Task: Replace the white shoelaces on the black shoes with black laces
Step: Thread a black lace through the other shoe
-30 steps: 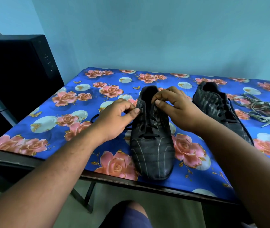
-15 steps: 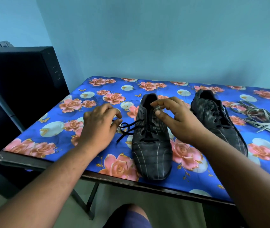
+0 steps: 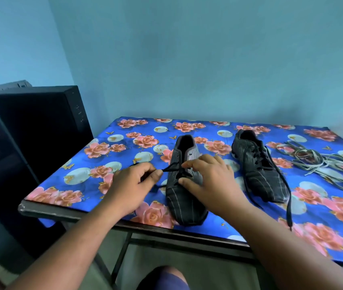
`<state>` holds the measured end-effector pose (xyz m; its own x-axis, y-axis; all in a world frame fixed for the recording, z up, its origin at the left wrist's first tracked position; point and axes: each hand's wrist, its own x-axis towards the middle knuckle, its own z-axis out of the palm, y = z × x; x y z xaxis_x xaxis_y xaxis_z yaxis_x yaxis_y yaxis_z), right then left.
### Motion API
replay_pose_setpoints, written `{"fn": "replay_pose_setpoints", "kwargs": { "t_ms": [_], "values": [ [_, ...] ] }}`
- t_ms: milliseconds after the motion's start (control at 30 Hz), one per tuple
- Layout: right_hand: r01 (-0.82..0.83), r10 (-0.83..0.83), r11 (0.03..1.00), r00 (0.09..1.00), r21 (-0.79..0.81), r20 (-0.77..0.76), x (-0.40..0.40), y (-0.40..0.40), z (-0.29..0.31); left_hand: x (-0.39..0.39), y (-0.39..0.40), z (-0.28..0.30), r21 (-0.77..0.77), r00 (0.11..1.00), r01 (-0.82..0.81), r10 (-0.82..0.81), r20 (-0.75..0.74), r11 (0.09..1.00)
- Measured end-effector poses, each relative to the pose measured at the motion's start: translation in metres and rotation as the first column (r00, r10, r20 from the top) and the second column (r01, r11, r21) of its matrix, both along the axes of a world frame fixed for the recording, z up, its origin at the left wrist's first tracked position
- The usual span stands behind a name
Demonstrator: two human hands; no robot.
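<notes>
We look down on a table covered with a blue cloth (image 3: pixel 112 176) printed with pink roses. Near the front edge stands the near shoe (image 3: pixel 184 197), black with thin pale stripes, its toe pointing toward us. Our left hand (image 3: pixel 132 184) is just beside it on the left; thumb and forefinger pinch the end of a black lace (image 3: pixel 171 168), which runs tight from the fingers across to the eyelets of this shoe. Our right hand (image 3: pixel 208 178) lies on the right side of the same shoe. Its forefinger and thumb are bent toward the lacing area and touch the upper there, but we cannot tell if they really hold the lace or only press on the shoe; the other fingers lie relaxed over the side.

The second shoe (image 3: pixel 260 170) stands to the right, a little further back, and it already has a black lace in its eyelets; a loose end (image 3: pixel 287 204) of it hangs along the side and reaches toward the table edge. Further right, the white laces (image 3: pixel 317 162) lie in a loose pile on the cloth, apart from both shoes.

At the left of the table we see a tall black box (image 3: pixel 41 130) against the light blue wall (image 3: pixel 187 59)
</notes>
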<state>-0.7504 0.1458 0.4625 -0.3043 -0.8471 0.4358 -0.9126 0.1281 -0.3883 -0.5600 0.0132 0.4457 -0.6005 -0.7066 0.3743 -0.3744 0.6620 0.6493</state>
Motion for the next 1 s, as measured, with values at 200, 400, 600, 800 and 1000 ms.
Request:
{"fn": "replay_pose_setpoints", "kwargs": {
  "t_ms": [200,400,600,800,1000],
  "values": [
    [0.125,-0.113,0.992,0.965,0.034,-0.235,0.026,-0.007,0.004,0.026,0.043,0.037,-0.179,0.999,0.048,-0.047,0.011,0.983],
    [0.180,-0.224,0.973,0.880,-0.142,-0.419,0.034,-0.022,0.002,0.047,0.067,0.056,-0.380,0.998,0.057,-0.059,0.007,0.923],
    [0.082,-0.224,0.926,0.906,-0.368,-0.360,0.034,-0.016,0.005,0.055,0.071,0.063,-0.391,0.977,0.195,-0.215,-0.007,0.899],
    [-0.016,-0.042,0.901,0.991,-0.434,-0.124,0.037,0.002,0.020,0.024,0.049,0.050,-0.133,0.990,0.099,-0.111,-0.084,0.986],
    [-0.070,0.142,0.906,0.979,-0.418,0.145,0.037,0.012,0.023,-0.017,0.040,0.043,-0.094,0.968,0.247,-0.250,-0.020,0.964]
  ]
}}
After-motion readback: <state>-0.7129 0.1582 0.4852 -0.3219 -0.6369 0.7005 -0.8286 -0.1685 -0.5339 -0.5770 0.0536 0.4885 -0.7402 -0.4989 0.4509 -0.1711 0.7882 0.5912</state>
